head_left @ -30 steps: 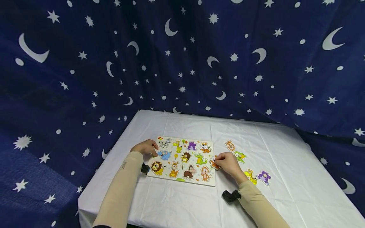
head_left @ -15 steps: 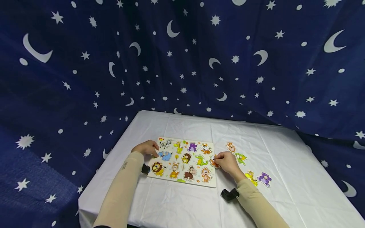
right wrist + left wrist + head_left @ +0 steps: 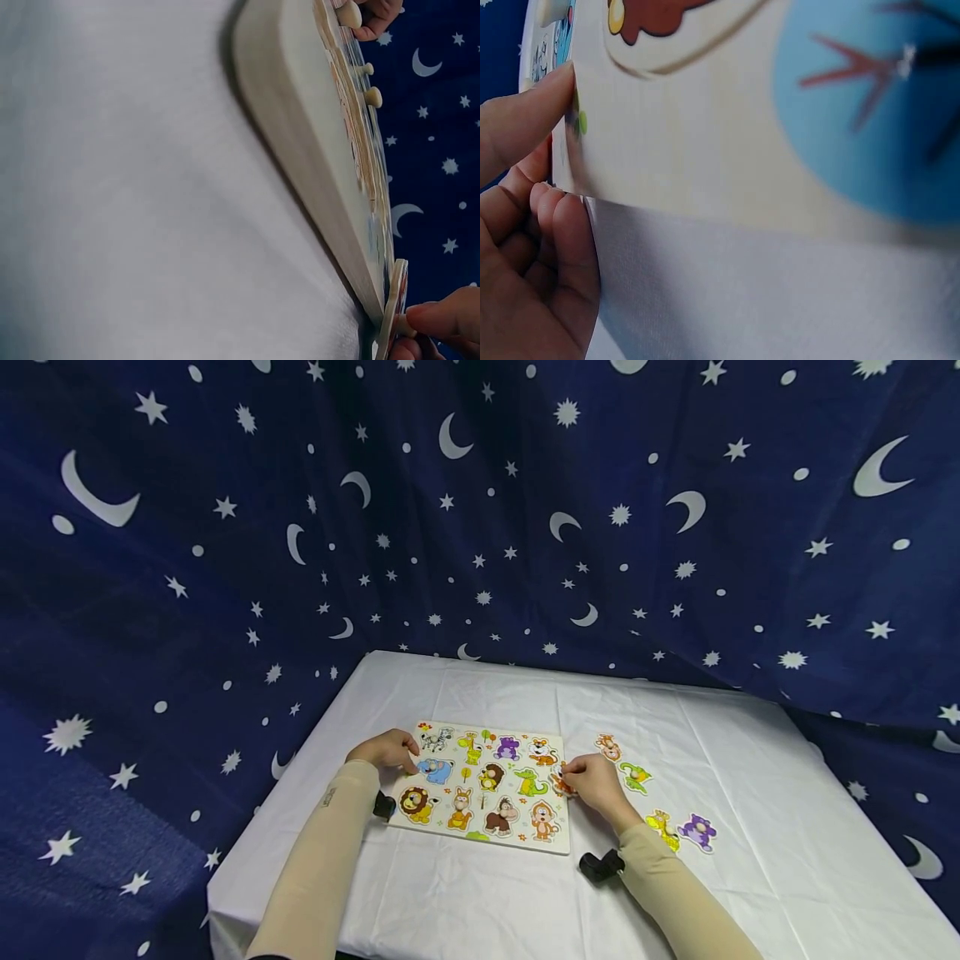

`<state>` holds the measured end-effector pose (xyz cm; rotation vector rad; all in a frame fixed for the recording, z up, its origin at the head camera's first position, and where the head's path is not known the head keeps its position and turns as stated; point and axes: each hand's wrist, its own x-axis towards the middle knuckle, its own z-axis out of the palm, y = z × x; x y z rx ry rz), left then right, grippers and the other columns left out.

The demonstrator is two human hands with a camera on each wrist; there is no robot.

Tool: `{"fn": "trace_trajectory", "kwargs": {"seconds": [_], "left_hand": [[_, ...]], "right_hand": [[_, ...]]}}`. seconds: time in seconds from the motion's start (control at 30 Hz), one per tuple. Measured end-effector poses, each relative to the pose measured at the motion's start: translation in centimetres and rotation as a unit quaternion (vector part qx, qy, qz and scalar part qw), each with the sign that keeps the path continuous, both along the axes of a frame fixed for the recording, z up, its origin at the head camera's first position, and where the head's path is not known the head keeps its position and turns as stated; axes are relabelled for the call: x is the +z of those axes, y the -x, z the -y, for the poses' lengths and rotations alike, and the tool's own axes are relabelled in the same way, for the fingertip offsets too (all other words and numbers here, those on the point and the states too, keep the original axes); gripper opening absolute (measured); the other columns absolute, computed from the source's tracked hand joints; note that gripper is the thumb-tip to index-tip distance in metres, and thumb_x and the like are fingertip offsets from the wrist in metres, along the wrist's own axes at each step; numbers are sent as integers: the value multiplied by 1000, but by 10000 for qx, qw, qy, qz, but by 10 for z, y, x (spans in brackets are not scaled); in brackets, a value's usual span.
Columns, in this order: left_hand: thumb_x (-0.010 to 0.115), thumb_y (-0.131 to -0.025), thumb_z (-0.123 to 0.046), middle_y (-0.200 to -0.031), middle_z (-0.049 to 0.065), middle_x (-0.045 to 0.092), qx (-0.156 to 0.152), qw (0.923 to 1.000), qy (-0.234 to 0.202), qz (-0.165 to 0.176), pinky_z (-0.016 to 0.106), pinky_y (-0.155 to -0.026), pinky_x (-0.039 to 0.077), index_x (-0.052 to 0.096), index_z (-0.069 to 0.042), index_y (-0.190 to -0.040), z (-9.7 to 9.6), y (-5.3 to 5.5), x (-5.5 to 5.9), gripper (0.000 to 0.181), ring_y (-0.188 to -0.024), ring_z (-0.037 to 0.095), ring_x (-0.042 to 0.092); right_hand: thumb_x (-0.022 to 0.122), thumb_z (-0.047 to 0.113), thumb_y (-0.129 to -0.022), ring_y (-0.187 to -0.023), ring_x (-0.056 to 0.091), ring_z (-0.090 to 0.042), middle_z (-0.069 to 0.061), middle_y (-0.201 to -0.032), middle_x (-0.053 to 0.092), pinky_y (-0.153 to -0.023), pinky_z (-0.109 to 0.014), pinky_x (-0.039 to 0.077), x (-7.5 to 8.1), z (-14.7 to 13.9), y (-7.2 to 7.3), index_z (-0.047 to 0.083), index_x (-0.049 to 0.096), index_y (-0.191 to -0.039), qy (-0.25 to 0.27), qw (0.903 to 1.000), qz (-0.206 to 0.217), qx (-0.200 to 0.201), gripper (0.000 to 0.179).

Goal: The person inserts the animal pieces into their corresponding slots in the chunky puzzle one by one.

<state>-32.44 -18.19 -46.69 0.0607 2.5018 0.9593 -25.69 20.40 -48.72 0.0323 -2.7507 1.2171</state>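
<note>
A wooden animal puzzle board (image 3: 402, 781) lies on the white-covered table. My left hand (image 3: 384, 750) grips its left edge; in the left wrist view the thumb (image 3: 532, 112) lies on the rim, with curled fingers below. My right hand (image 3: 594, 783) pinches an orange tiger puzzle piece (image 3: 559, 782) at the board's right edge. The right wrist view has the tiger piece (image 3: 391, 311) tilted on edge against the board's corner, held by its knob (image 3: 405, 325). Knobbed pieces such as the lion (image 3: 416, 806) and the elephant (image 3: 435, 771) sit on the board.
Loose pieces lie right of the board: an orange animal (image 3: 608, 747), a green crocodile (image 3: 635, 777), a yellow giraffe (image 3: 663, 830) and a purple hippo (image 3: 698, 832). Behind the table hangs a dark blue curtain (image 3: 480, 527) with moons and stars.
My right hand has shifted slightly left, bringing the tiger piece over the board's right edge. The left hand keeps its place at the left edge.
</note>
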Motion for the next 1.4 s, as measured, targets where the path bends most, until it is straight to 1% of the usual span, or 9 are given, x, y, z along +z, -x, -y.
{"fn": "trace_trajectory", "kwargs": {"seconds": [0.33,0.5,0.67,0.73,0.93,1.17,1.23,1.4], "left_hand": [[81,-79,-7,-110,9,57,1,10000,-63,28,38,-91,41,64,-7,-104,0,-1,0,30,-102,26,48],[81,-78,-6,-108,9,57,26,9999,-99,13,38,-88,41,63,-7,-102,-1,-1,0,30,-100,26,49],[82,-78,-6,-107,8,58,85,9999,-143,42,36,-85,40,64,-7,-101,0,-1,-2,29,-97,25,49],[82,-78,-6,-108,8,57,63,9999,-135,39,36,-85,40,64,-7,-102,0,0,-2,29,-97,25,49],[81,-78,-6,-107,7,57,65,9999,-143,51,35,-85,41,64,-8,-103,1,2,-3,31,-98,23,49],[80,-79,-6,-103,6,56,37,9999,-127,27,32,-80,40,64,-7,-102,0,-1,0,29,-93,22,49],[80,-79,-5,-102,6,56,2,9999,-135,3,31,-79,40,63,-6,-101,0,0,-2,28,-92,21,48],[81,-78,-5,-101,6,57,33,9999,-153,3,31,-78,39,64,-6,-100,1,3,-3,28,-92,22,48]], "right_hand": [[73,0,-79,-78,61,-17,-12,-87,75,-71,-28,46,0,5,7,2,78,-81,-68,9999,79,-87,6],[71,-2,-80,-73,60,-15,-13,-84,75,-66,-27,46,1,8,11,0,77,-81,-106,9999,20,-12,7],[71,-2,-82,-66,58,-11,-13,-81,74,-60,-25,46,3,11,14,-1,77,-83,-126,9999,93,17,7],[71,-2,-82,-64,57,-11,-13,-81,74,-58,-25,47,4,12,15,-1,77,-83,-133,9998,121,34,7],[71,-2,-82,-64,59,-11,-14,-84,74,-58,-25,48,5,12,21,-1,77,-84,-167,9998,100,77,7],[70,-2,-84,-64,61,-11,-16,-87,75,-60,-26,50,6,12,27,-1,78,-87,-216,9995,111,220,8],[69,-2,-85,-61,61,-11,-16,-86,75,-59,-26,50,7,13,29,-1,77,-88,-202,9993,138,274,8],[67,-2,-85,-56,62,-10,-14,-82,74,-55,-25,50,6,14,33,-2,77,-89,-210,9990,216,342,10]]}}
